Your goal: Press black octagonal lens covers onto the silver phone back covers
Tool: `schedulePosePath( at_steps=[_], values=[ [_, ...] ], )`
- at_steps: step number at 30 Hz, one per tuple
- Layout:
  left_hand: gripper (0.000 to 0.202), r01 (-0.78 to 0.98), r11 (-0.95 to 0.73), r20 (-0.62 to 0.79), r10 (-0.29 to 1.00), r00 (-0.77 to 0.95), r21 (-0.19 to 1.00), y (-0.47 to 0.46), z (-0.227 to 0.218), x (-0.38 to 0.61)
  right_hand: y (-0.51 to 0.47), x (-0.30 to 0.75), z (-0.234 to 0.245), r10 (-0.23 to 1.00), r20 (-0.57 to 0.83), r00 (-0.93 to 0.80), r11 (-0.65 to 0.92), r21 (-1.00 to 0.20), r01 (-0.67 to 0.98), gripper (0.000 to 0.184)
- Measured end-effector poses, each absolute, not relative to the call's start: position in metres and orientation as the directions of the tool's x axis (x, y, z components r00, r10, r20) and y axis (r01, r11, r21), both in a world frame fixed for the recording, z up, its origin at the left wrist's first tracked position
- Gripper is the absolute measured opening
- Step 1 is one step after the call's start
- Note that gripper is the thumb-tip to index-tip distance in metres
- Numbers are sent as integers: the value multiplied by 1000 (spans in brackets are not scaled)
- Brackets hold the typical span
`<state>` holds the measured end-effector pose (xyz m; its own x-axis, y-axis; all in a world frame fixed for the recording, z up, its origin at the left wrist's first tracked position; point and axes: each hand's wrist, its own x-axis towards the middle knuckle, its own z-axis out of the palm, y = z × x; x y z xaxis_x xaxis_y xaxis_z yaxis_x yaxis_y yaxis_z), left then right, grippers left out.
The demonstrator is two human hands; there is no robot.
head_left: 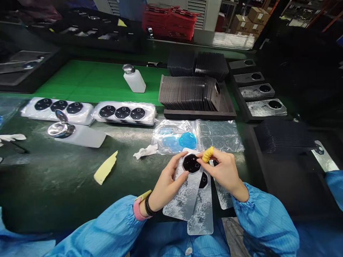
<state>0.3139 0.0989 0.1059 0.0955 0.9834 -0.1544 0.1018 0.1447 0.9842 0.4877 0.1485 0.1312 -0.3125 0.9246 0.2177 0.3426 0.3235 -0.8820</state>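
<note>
My left hand (169, 180) grips a silvery, marbled phone back cover (182, 200) by its sides, tilted above the bench. Set in the cover's upper part is a black round camera lens cover (191, 163). The thumb and forefinger of my right hand (221, 167) are pinched at the right edge of that lens cover; a yellow finger cot (208, 154) is on one finger. Beneath lies a second phone back cover (202, 214), partly hidden. A third back cover (223, 194) shows under my right hand, its top mostly covered by my fingers.
Ahead lie clear plastic bags (219, 135) and stacks of black lens covers on white sheets (123, 121). A black tray (199, 114) holds upright back covers. White pump bottles (135, 81) stand and lie leftward. A yellow paper scrap (105, 167) and white tissue (145, 151) are nearby.
</note>
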Motion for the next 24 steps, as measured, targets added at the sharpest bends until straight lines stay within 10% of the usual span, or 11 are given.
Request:
schedulePosePath(
  at_steps=[24],
  values=[
    [46, 73, 109, -114, 991, 69, 991, 98, 101, 315, 152, 485, 120, 796, 466, -386, 603, -660, 448, 26]
  ],
)
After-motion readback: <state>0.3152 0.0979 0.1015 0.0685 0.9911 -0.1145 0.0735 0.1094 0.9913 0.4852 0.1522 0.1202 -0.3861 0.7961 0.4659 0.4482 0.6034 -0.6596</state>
